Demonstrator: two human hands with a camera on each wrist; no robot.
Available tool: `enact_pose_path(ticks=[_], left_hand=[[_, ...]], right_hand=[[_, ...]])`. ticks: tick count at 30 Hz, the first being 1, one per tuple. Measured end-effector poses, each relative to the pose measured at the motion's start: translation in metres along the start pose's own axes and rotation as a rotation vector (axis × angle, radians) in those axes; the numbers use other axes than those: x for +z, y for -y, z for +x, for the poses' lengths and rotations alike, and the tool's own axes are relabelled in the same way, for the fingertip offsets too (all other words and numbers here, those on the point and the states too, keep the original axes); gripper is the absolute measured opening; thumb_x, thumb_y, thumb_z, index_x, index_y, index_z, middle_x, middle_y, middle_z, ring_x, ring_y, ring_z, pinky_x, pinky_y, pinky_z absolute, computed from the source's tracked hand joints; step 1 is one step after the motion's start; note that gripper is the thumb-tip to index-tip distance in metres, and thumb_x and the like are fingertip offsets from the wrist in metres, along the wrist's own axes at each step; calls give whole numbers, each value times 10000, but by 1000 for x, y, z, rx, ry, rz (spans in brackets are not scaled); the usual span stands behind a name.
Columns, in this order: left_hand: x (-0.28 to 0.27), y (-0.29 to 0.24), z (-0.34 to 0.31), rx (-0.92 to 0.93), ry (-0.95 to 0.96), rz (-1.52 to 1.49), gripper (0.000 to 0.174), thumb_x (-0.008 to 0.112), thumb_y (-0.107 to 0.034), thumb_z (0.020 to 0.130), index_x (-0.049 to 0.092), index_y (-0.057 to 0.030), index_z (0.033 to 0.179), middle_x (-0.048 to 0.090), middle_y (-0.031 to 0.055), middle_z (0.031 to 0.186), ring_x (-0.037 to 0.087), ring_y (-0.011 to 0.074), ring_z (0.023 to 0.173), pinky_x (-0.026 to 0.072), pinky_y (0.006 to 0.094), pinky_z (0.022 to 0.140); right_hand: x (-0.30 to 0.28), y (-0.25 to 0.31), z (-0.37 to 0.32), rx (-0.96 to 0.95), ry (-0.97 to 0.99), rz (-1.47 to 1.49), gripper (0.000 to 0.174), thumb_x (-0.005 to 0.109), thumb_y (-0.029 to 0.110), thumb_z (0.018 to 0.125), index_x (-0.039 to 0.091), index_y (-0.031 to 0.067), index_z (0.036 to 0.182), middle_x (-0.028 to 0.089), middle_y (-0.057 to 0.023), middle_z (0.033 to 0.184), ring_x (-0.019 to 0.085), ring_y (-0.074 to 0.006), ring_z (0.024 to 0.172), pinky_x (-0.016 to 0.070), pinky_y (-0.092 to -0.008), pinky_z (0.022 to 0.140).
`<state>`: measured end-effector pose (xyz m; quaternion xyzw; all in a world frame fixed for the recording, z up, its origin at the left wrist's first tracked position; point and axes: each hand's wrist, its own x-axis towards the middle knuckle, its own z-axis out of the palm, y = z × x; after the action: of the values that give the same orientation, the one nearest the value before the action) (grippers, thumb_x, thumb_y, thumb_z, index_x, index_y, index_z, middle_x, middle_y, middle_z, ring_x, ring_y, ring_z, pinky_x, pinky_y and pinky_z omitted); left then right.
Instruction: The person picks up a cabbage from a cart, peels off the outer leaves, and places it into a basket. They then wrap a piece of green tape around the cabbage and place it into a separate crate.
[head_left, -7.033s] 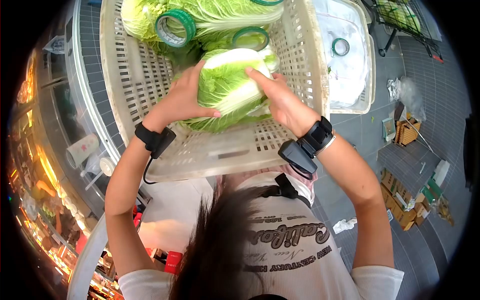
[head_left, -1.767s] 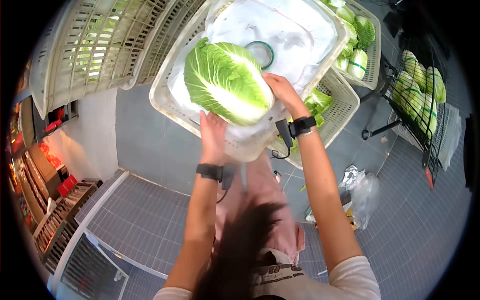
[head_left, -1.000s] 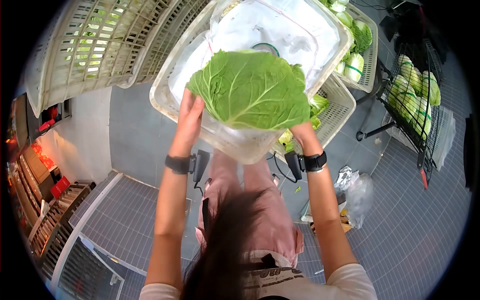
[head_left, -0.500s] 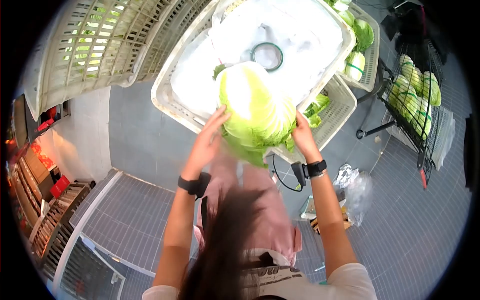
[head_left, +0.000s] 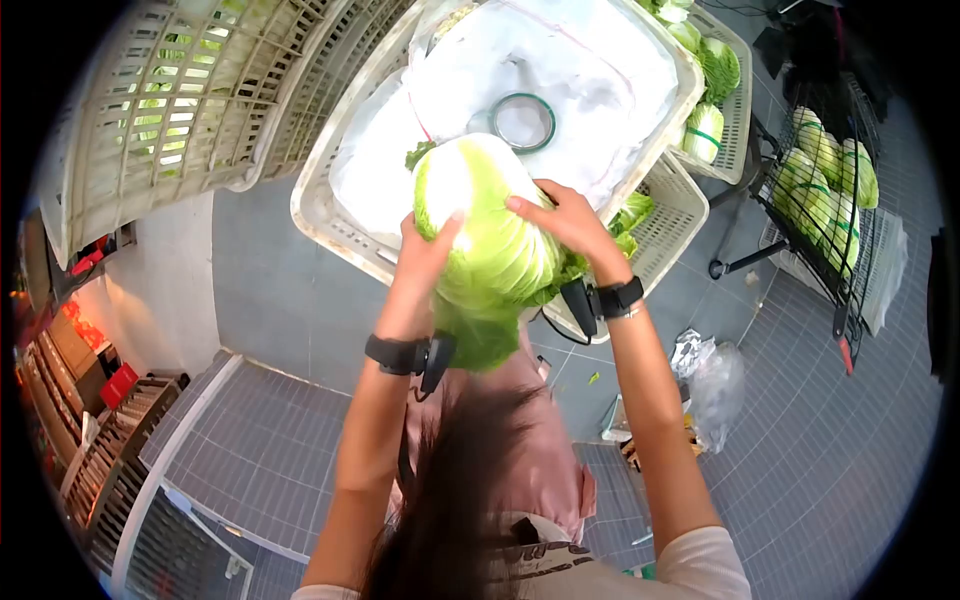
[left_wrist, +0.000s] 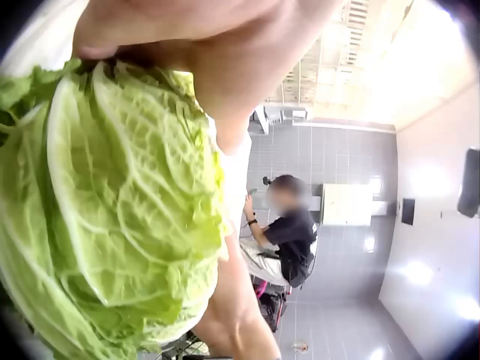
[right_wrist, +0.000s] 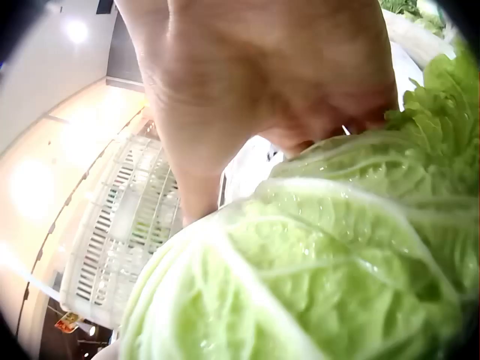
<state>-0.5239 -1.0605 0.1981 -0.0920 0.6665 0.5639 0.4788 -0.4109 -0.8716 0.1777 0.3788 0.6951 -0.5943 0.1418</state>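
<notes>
A napa cabbage (head_left: 495, 250) is held between both hands over the near side of a white-lined crate (head_left: 318, 205), its pale base toward the far side and its leafy end toward the body. My left hand (head_left: 422, 262) grips its left side with the thumb on top. From the right, my right hand (head_left: 578, 228) holds it, thumb laid over the upper face and fingers hidden beyond. Both wrist views are largely filled by the leaves (left_wrist: 127, 217), with fingertips partly hidden behind the cabbage. On the white lining lies a roll of green tape (head_left: 549, 132).
A tall slatted crate (head_left: 200, 120) stands at left. Below the lined crate is another crate (head_left: 680, 235) with loose leaves; beyond it sits a crate of cabbages (head_left: 735, 165). A wire cart (head_left: 850, 270) holds taped cabbages at right. Another person (left_wrist: 289, 232) sits in the background.
The body has turned from the tall crate to the lined one, bringing a cabbage along. Both hands have turned the cabbage over, so its leafy end now points toward the body.
</notes>
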Motion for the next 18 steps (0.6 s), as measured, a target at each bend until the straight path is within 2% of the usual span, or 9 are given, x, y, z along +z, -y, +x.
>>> enact_pose_path(ticks=[1, 5, 6, 9, 11, 13, 14, 17, 18], left_hand=[[0, 5, -3, 33, -6, 0, 770, 750, -231, 857, 297, 129, 1365, 527, 222, 1275, 587, 215, 1104, 542, 310, 839], [5, 17, -32, 89, -81, 84, 780, 777, -184, 831, 279, 64, 1378, 511, 180, 1265, 543, 231, 1136, 490, 330, 936], [6, 16, -42, 112, -78, 126, 805, 784, -177, 823, 255, 58, 1382, 494, 180, 1269, 531, 236, 1144, 487, 332, 940], [-1, 16, -63, 266, -54, 226, 908, 832, -176, 769, 205, 36, 1390, 421, 191, 1308, 464, 246, 1205, 432, 374, 1009], [-2, 2, -75, 403, -35, 273, 949, 851, -192, 746, 202, 34, 1401, 389, 196, 1338, 435, 250, 1238, 398, 396, 1048], [-7, -29, -83, 728, -47, 516, 1073, 893, -243, 684, 169, 27, 1429, 345, 186, 1385, 398, 290, 1284, 359, 424, 1081], [-9, -40, -81, 856, -60, 611, 1099, 899, -256, 675, 158, 28, 1435, 341, 183, 1392, 393, 303, 1291, 358, 427, 1083], [-20, -54, -50, 1281, -120, 747, 1082, 917, -265, 651, 197, -26, 1423, 328, 202, 1432, 377, 359, 1326, 336, 484, 1097], [-25, -55, -31, 1421, -140, 772, 1047, 910, -243, 661, 212, -41, 1415, 318, 202, 1448, 367, 370, 1342, 329, 501, 1102]], right_hand=[[6, -1, -8, -38, -24, -15, 773, 721, 581, 772, 619, -46, 1214, 708, -196, 1036, 688, -271, 960, 519, -346, 861], [14, 3, -44, -156, -50, 155, 733, 790, 394, 764, 546, -35, 1307, 681, -199, 1138, 660, -240, 1045, 494, -343, 924], [11, 11, -55, -150, 7, 226, 781, 811, 314, 748, 481, -28, 1368, 640, -193, 1221, 614, -228, 1127, 466, -349, 971], [22, -2, -80, -283, -73, 251, 825, 821, 286, 740, 437, -17, 1404, 566, -193, 1316, 562, -247, 1194, 446, -359, 997], [25, 5, -90, -283, -130, 430, 830, 733, 428, 794, 418, -28, 1412, 473, -197, 1400, 457, -267, 1296, 362, -372, 1076], [26, 19, -93, -348, -199, 760, 850, 668, 509, 818, 410, -41, 1412, 450, -200, 1418, 417, -262, 1329, 313, -372, 1111], [21, 31, -96, -391, -132, 925, 810, 526, 555, 886, 408, -52, 1409, 456, -186, 1422, 374, -253, 1359, 242, -368, 1146], [5, 39, -70, -467, -55, 1143, 699, 452, 490, 953, 422, -49, 1397, 460, -173, 1429, 384, -256, 1348, 241, -373, 1144], [-1, 43, -61, -474, 40, 1272, 582, 353, 422, 1011, 463, -27, 1366, 476, -144, 1424, 395, -259, 1332, 245, -384, 1137]])
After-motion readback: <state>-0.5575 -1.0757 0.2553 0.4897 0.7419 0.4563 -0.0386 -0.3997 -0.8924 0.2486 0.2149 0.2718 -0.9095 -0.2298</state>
